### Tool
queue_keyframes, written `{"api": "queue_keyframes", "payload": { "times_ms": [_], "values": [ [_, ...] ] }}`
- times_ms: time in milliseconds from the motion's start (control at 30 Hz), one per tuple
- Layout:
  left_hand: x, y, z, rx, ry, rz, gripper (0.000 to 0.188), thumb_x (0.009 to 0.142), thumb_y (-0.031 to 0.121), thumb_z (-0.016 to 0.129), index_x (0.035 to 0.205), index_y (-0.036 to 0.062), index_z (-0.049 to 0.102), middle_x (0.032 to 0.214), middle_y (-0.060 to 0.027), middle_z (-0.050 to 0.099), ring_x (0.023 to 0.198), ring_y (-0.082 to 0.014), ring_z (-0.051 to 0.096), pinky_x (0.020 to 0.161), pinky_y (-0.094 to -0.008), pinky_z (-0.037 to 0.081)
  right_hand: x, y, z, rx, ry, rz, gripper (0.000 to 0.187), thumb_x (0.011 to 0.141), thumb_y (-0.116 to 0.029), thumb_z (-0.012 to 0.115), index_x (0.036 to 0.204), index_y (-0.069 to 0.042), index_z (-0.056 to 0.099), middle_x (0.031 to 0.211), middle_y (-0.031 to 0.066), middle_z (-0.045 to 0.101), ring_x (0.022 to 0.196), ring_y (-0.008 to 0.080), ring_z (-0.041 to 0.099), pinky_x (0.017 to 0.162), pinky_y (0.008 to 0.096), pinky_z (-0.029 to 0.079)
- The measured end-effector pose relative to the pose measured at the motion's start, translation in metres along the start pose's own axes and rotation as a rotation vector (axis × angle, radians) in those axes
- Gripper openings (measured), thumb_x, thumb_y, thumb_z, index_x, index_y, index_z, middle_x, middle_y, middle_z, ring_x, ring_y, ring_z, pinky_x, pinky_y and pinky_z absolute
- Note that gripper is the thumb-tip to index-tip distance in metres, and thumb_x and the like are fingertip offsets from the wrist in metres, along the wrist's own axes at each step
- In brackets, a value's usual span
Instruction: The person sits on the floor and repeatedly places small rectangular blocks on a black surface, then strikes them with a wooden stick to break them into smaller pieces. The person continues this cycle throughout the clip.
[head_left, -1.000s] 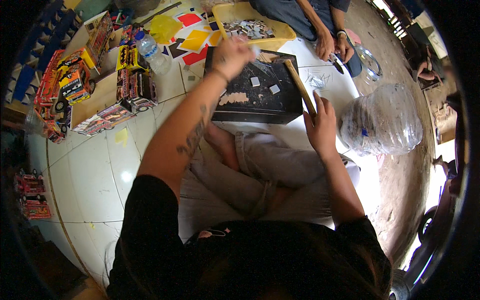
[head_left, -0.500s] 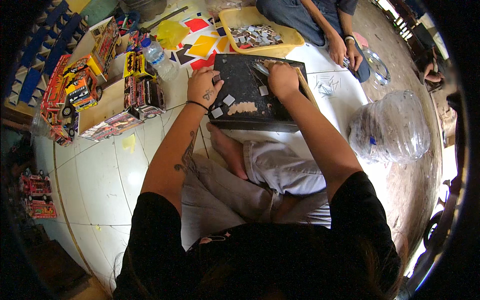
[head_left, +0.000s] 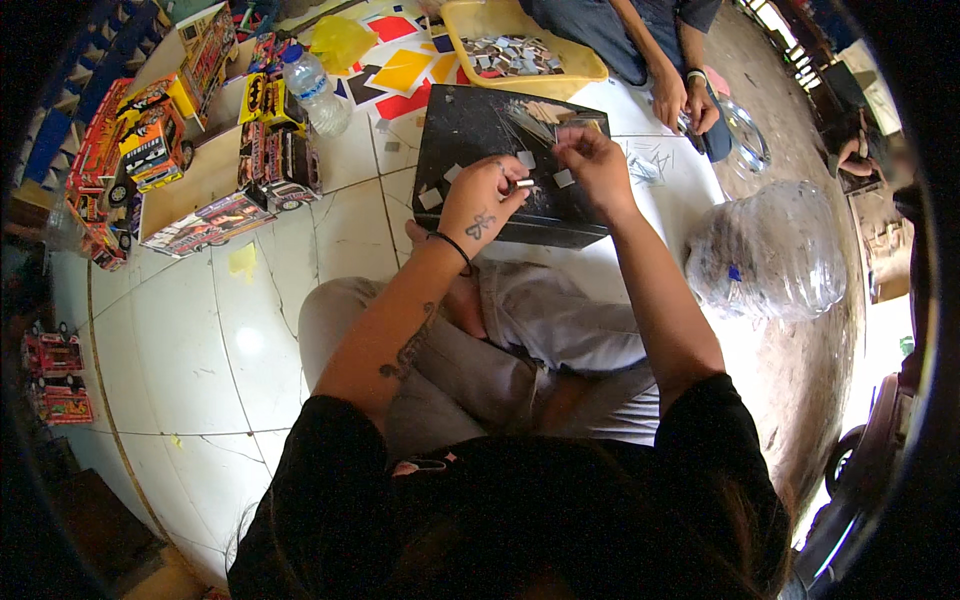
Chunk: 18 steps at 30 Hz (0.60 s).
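A black slab-like box lies in front of my crossed legs. Above its middle, my left hand pinches a small square tile, whose pale edge shows at the fingertips. To the right, over the box's right part, my right hand is raised with thumb and fingers pinched together; whatever they hold is too small to make out. Thin metal wires lie toward the far side of the box. Several small grey tiles, such as one tile near its left edge, are scattered on it.
Beyond the box stands a yellow tub with many small tiles. A co-worker's hands are at the far right. Toy trucks, a water bottle and coloured sheets lie left and far. A clear plastic bundle sits right.
My left hand has moved right from the box's left edge to its middle, with the tile. My right hand has come away from the wires, toward the right, its fingers pinched.
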<state>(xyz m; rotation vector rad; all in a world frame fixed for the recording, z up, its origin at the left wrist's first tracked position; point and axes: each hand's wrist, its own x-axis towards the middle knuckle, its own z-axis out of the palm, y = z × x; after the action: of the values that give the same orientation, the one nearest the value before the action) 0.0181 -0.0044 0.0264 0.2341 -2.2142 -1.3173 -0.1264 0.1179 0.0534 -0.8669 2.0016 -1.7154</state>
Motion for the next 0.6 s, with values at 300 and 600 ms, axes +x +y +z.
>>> {"api": "queue_keyframes", "payload": {
  "times_ms": [300,600],
  "values": [
    [-0.014,-0.014,0.009,0.171,-0.015,0.070,0.014,0.073,0.013,0.073,0.083,0.0054,0.065,0.072,-0.0096,0.058,0.067,-0.0234,0.058,0.063,-0.0343,0.047,-0.049,-0.001,0.013,0.043,-0.030,-0.038,0.005,0.087,-0.007,0.063,0.090,-0.004,0.059,0.081,0.0009,0.064,0.073,0.0069,0.060,0.060,0.0194,0.046],
    [-0.012,-0.015,0.008,0.167,-0.007,0.116,0.017,0.071,0.012,0.075,0.081,0.0037,0.064,0.071,-0.0096,0.057,0.066,-0.0236,0.056,0.062,-0.0339,0.046,-0.051,0.000,0.018,-0.252,-0.064,-0.136,0.005,0.085,0.000,0.064,0.089,0.002,0.061,0.079,0.0043,0.066,0.073,0.0080,0.062,0.066,0.0224,0.050]
  ]
}}
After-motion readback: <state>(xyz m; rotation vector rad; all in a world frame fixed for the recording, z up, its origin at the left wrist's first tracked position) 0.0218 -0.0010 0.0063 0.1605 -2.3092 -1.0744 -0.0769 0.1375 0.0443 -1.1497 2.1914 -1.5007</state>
